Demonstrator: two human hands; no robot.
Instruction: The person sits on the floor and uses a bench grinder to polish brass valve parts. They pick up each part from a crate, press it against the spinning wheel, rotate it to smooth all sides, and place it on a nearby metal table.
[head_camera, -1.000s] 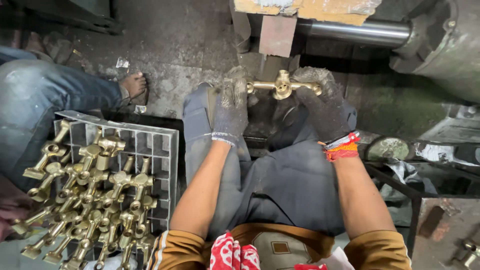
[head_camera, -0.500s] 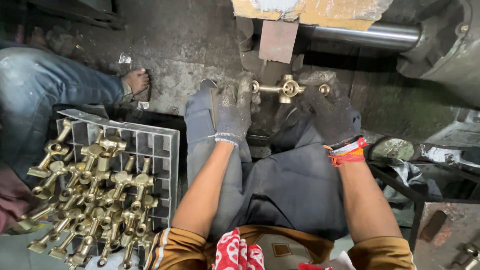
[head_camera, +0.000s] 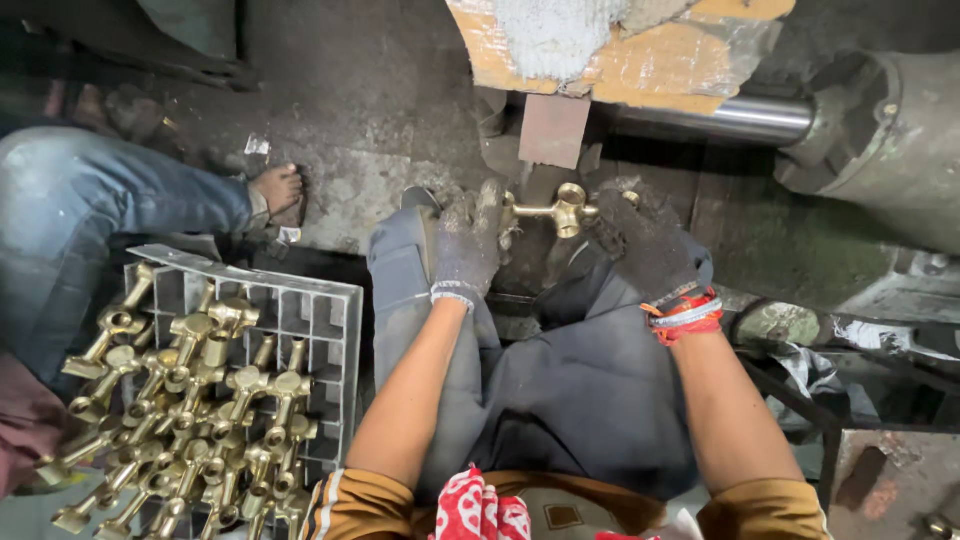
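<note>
The brass fitting (head_camera: 560, 210) could slip and fall, because dusty gloves grip it only at its ends, close under the machine block in the upper middle. Left hand (head_camera: 468, 245) and right hand (head_camera: 645, 250) pinch it between them. It is shiny gold, cross-shaped, like those in the grey crate (head_camera: 330, 330) at lower left.

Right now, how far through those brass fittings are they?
Done: can't tell; no finished pile shows. In hand: one brass fitting, gripped by gloved left hand and right hand under the machine block. Left: probably the heaped fittings in the crate.
</note>
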